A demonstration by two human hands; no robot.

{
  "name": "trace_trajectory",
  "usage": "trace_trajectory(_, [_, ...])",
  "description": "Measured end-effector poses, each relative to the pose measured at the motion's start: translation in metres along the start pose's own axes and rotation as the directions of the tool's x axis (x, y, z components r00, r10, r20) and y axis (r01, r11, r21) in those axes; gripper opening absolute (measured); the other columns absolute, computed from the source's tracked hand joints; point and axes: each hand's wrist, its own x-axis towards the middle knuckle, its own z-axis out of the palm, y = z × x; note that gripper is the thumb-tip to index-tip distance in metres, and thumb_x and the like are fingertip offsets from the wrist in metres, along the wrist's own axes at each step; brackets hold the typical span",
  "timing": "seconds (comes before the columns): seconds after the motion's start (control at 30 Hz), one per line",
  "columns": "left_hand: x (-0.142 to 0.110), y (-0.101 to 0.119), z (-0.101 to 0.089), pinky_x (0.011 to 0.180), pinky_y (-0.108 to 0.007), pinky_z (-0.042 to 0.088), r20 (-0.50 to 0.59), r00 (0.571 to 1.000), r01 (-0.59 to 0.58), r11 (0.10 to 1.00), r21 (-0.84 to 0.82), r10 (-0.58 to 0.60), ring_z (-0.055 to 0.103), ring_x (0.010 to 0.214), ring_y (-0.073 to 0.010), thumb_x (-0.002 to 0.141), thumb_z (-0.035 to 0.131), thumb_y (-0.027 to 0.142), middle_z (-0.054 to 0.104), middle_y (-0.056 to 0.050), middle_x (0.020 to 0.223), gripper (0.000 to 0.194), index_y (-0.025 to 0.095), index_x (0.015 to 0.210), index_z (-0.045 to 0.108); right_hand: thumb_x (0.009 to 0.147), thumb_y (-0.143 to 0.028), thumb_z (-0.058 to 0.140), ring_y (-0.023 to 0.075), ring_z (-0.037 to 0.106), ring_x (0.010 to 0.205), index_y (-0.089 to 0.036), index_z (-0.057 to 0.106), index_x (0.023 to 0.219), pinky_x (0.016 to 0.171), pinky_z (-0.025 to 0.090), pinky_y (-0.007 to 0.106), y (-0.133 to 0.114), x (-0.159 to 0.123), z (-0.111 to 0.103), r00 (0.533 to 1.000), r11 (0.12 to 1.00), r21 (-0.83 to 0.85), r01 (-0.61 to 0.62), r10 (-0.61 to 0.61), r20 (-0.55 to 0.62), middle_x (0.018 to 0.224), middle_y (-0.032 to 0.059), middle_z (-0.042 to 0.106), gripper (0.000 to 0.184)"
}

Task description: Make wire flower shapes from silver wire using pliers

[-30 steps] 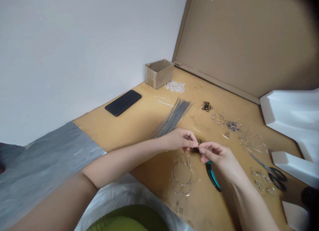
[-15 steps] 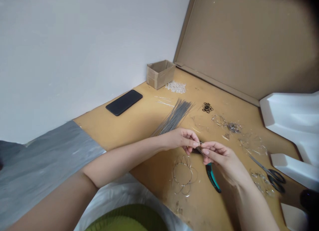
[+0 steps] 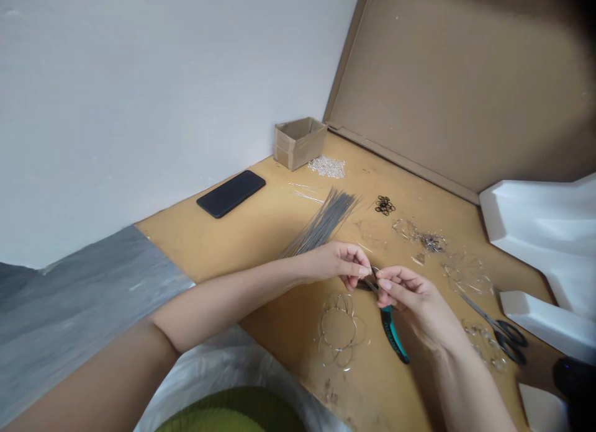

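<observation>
My left hand (image 3: pixel 347 262) and my right hand (image 3: pixel 410 295) meet over the table, fingertips pinched close together. Between them runs a short, thin piece of wire (image 3: pixel 375 269), curved and mostly hidden by the fingers. Just beneath the hands lie pliers with teal and black handles (image 3: pixel 393 336), their head partly covered. A flower-shaped wire ring with looped petals (image 3: pixel 356 326) rests on the table below my left hand. Behind my left wrist a bundle of straight grey wires (image 3: pixel 328 218) is spread out.
Farther back are a small cardboard box (image 3: pixel 300 148), a heap of clear beads (image 3: pixel 327 166), a black phone (image 3: pixel 231 194) and black rings (image 3: pixel 384 205). To the right lie tangled wire pieces (image 3: pixel 433 242), scissors (image 3: pixel 510 339) and white foam (image 3: pixel 535 215).
Both hands stay pinched together in nearly the same place, with only slight finger movement. The whole view has shifted a little.
</observation>
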Motion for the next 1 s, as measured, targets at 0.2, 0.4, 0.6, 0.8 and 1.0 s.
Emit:
trace_trajectory(0.2, [0.0,-0.002,0.001,0.056,-0.023,0.046,-0.011,1.0,-0.012,1.0,-0.02,0.012,0.052,0.051,-0.0064,0.064,0.071,0.042,0.055,0.003,0.057,0.038,0.011,0.079,0.056,0.063,-0.037,0.076,0.0115,0.058,0.054,-0.017,0.067,0.082,0.059,0.046,0.025,-0.003,-0.001,-0.001,0.999,0.996,-0.09,-0.018,0.015,-0.032,0.057,0.0013,0.065,0.028])
trace_trajectory(0.4, [0.0,-0.002,-0.001,0.055,-0.023,0.045,0.006,0.999,-0.036,0.999,0.026,0.036,0.052,0.051,-0.0064,0.069,0.068,0.039,0.055,0.003,0.059,0.032,0.012,0.08,0.055,0.065,-0.034,0.076,0.0103,0.057,0.052,-0.018,0.066,0.08,0.057,0.046,0.024,0.0,0.001,-0.003,1.0,1.0,-0.015,-0.021,0.021,0.005,0.056,-0.0007,0.063,0.024])
trace_trajectory(0.6, [-0.001,0.0,-0.001,0.045,-0.018,0.04,0.026,0.999,0.014,0.99,0.142,-0.018,0.048,0.046,-0.0034,0.072,0.064,0.034,0.056,0.003,0.068,0.027,0.013,0.087,0.056,0.067,-0.03,0.075,0.01,0.059,0.054,-0.021,0.06,0.093,0.054,0.046,0.024,0.005,0.002,0.0,0.996,0.995,-0.06,0.083,-0.082,0.021,0.069,-0.0021,0.064,0.032])
trace_trajectory(0.8, [0.002,-0.008,0.001,0.04,-0.016,0.034,-0.054,0.998,0.0,0.984,0.18,0.01,0.042,0.04,-0.0023,0.076,0.06,0.032,0.053,0.005,0.058,0.021,0.013,0.08,0.056,0.069,-0.031,0.073,0.0106,0.058,0.054,-0.022,0.056,0.098,0.052,0.047,0.024,0.008,0.003,0.005,0.991,0.984,-0.12,0.13,-0.126,0.041,0.07,-0.0019,0.062,0.035])
trace_trajectory(1.0, [0.002,-0.002,-0.002,0.042,-0.016,0.036,-0.11,0.993,-0.03,0.984,0.175,0.05,0.044,0.041,-0.0037,0.075,0.061,0.032,0.051,0.005,0.054,0.022,0.011,0.081,0.059,0.069,-0.031,0.073,0.0112,0.059,0.055,-0.022,0.056,0.1,0.054,0.047,0.025,0.009,0.003,0.004,0.987,0.976,-0.151,0.158,-0.155,0.032,0.066,-0.0028,0.06,0.037])
